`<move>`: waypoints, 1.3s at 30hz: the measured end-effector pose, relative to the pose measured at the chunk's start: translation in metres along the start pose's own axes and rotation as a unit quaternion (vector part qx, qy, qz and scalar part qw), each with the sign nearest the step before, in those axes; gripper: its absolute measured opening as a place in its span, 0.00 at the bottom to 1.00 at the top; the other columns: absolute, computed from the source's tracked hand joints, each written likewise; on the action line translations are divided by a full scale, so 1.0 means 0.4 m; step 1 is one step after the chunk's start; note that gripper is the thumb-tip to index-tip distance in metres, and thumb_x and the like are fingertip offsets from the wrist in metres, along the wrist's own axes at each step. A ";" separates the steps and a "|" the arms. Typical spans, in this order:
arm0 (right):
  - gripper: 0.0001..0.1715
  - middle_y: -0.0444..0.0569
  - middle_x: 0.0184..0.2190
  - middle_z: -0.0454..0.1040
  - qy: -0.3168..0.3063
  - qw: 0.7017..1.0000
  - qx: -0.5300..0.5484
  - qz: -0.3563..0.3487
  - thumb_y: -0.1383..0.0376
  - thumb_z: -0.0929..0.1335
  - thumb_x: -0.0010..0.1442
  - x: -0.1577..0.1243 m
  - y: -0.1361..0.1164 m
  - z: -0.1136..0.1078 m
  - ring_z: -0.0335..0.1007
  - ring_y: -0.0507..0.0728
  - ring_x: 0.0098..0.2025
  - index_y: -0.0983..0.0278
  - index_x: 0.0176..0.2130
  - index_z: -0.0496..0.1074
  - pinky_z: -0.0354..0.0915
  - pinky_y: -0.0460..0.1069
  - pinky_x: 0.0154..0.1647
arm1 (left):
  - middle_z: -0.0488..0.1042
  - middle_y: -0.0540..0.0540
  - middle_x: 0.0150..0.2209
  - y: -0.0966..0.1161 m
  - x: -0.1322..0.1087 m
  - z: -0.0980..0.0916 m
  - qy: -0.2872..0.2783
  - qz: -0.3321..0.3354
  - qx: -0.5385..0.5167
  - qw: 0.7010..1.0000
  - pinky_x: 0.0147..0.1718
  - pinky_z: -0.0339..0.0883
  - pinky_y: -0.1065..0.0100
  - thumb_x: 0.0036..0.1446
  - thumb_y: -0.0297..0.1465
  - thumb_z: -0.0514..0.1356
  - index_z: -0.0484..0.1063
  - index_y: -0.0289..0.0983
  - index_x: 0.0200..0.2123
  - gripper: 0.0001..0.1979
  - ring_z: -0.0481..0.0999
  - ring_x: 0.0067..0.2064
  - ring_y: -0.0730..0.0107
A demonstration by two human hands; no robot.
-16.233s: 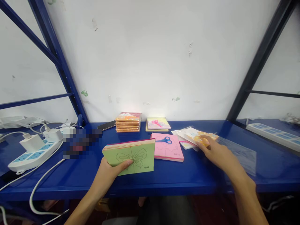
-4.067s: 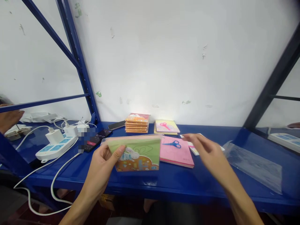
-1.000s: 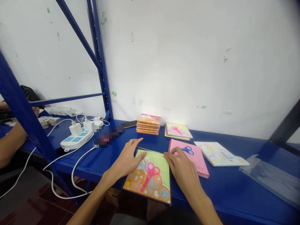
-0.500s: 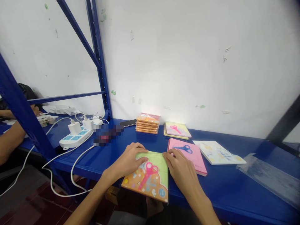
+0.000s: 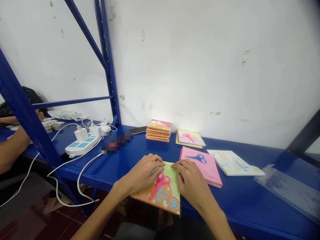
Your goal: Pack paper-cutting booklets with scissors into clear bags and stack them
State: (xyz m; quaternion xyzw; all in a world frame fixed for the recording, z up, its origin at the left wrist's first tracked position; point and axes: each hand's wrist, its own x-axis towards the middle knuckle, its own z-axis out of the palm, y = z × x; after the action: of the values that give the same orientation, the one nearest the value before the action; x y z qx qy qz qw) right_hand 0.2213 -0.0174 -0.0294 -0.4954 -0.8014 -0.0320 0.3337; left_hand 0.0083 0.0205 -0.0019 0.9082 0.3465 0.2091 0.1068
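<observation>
A booklet packet [image 5: 166, 196] with an orange and light green cover lies at the table's front edge, its near part jutting over it. Pink scissors [image 5: 160, 186] rest on the cover, and a shiny clear wrapper seems to surround both. My left hand [image 5: 145, 173] is closed on the packet's upper left, thumb bent over the cover. At the upper right edge, my right hand [image 5: 191, 181] has its fingertips pressed together on the packet. Beside that hand sits a pink pad stack [image 5: 210, 171] topped by blue scissors [image 5: 197, 158].
Orange wrapped packets [image 5: 158, 131] are stacked near the wall, beside yellow packets [image 5: 192, 137] with pink scissors. White booklets [image 5: 231, 163] and clear plastic bags [image 5: 287, 190] lie rightward. Leftward are a phone [image 5: 137, 130], a power strip [image 5: 80, 146], cables and another person's arm [image 5: 15, 146].
Both hands have shifted inward along the packet's top edge, so their fingertips are closer together. My left hand now covers part of the scissors' handles. The view has shifted slightly.
</observation>
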 end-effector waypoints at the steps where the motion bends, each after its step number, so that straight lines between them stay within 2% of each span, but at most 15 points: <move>1: 0.24 0.52 0.42 0.78 -0.006 1.000 0.002 -0.005 0.79 0.61 0.59 0.000 -0.001 0.002 0.70 0.61 0.47 0.64 0.46 0.78 0.65 0.57 0.51 | 0.75 0.44 0.54 0.006 0.000 0.000 -0.007 0.009 0.006 1.000 0.56 0.63 0.56 0.72 0.32 0.50 0.75 0.40 0.54 0.16 0.71 0.55 0.60; 4: 0.24 0.51 0.42 0.78 -0.011 1.000 -0.008 0.002 0.79 0.61 0.59 0.001 0.001 0.008 0.70 0.62 0.47 0.64 0.47 0.78 0.64 0.57 0.51 | 0.74 0.44 0.55 0.014 -0.001 0.001 -0.014 0.024 0.020 0.999 0.56 0.62 0.55 0.72 0.30 0.48 0.72 0.41 0.56 0.17 0.71 0.55 0.59; 8: 0.23 0.53 0.42 0.79 0.015 0.998 -0.045 0.043 0.80 0.61 0.59 0.000 0.009 0.015 0.71 0.62 0.45 0.66 0.46 0.79 0.64 0.57 0.49 | 0.75 0.42 0.52 0.000 -0.004 0.001 0.005 -0.005 0.040 0.999 0.55 0.64 0.56 0.72 0.30 0.47 0.74 0.39 0.53 0.18 0.72 0.53 0.59; 12: 0.25 0.50 0.42 0.80 -0.001 0.999 -0.034 -0.007 0.81 0.62 0.57 0.001 0.007 0.014 0.69 0.62 0.48 0.63 0.46 0.79 0.62 0.56 0.53 | 0.74 0.43 0.52 -0.002 -0.004 0.010 0.000 0.030 0.048 0.998 0.55 0.64 0.56 0.70 0.27 0.48 0.75 0.40 0.52 0.17 0.71 0.53 0.59; 15: 0.25 0.49 0.41 0.81 0.016 0.999 -0.050 0.001 0.81 0.63 0.56 0.002 0.005 0.010 0.68 0.63 0.48 0.62 0.44 0.79 0.60 0.57 0.52 | 0.75 0.43 0.52 -0.005 -0.004 0.013 0.005 0.047 0.043 0.998 0.53 0.65 0.58 0.70 0.26 0.48 0.75 0.41 0.52 0.18 0.72 0.52 0.60; 20: 0.21 0.51 0.39 0.81 0.060 0.995 -0.075 0.021 0.81 0.63 0.56 0.000 0.012 0.006 0.68 0.64 0.47 0.65 0.41 0.79 0.59 0.58 0.51 | 0.76 0.44 0.44 -0.034 -0.009 -0.009 0.026 -0.009 0.049 0.998 0.50 0.67 0.60 0.71 0.29 0.48 0.77 0.40 0.46 0.16 0.74 0.47 0.61; 23: 0.21 0.51 0.39 0.80 0.053 0.996 -0.076 0.017 0.81 0.63 0.55 0.000 0.013 0.008 0.68 0.63 0.47 0.65 0.41 0.79 0.60 0.57 0.50 | 0.76 0.44 0.44 -0.030 -0.010 -0.010 0.023 -0.023 0.057 0.998 0.49 0.67 0.59 0.70 0.30 0.51 0.77 0.39 0.46 0.14 0.73 0.47 0.60; 28: 0.22 0.51 0.40 0.80 0.040 0.997 -0.072 0.009 0.80 0.63 0.57 0.001 0.007 0.009 0.67 0.63 0.47 0.64 0.43 0.80 0.60 0.57 0.49 | 0.74 0.45 0.53 -0.004 -0.004 0.008 -0.002 0.014 0.032 0.999 0.55 0.64 0.58 0.68 0.27 0.52 0.74 0.40 0.53 0.15 0.71 0.53 0.61; 32: 0.21 0.51 0.39 0.80 0.043 0.995 -0.079 0.032 0.80 0.63 0.59 0.000 0.009 0.005 0.67 0.64 0.47 0.64 0.41 0.80 0.59 0.58 0.49 | 0.75 0.45 0.50 -0.020 -0.005 0.007 0.012 -0.016 0.039 0.999 0.54 0.65 0.58 0.70 0.27 0.49 0.74 0.39 0.51 0.15 0.72 0.50 0.61; 35: 0.22 0.52 0.41 0.80 0.021 0.998 -0.062 0.016 0.80 0.63 0.59 -0.001 0.009 0.003 0.66 0.64 0.48 0.64 0.44 0.80 0.60 0.59 0.52 | 0.75 0.44 0.48 -0.025 -0.007 0.003 0.012 -0.032 0.053 0.998 0.52 0.66 0.57 0.70 0.28 0.49 0.75 0.38 0.49 0.15 0.72 0.49 0.60; 39: 0.28 0.51 0.45 0.79 -0.010 0.999 -0.035 -0.006 0.81 0.62 0.57 -0.002 0.009 0.005 0.66 0.62 0.50 0.62 0.48 0.79 0.61 0.57 0.53 | 0.73 0.43 0.55 -0.003 -0.006 0.016 -0.004 0.008 0.069 0.998 0.55 0.63 0.54 0.67 0.23 0.48 0.71 0.39 0.56 0.20 0.70 0.53 0.58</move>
State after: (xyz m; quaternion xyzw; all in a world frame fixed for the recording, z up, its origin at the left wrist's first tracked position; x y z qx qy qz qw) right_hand 0.2233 -0.0154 -0.0323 -0.5022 -0.8061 -0.0569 0.3080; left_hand 0.0088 0.0195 -0.0088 0.9171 0.3520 0.1821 0.0439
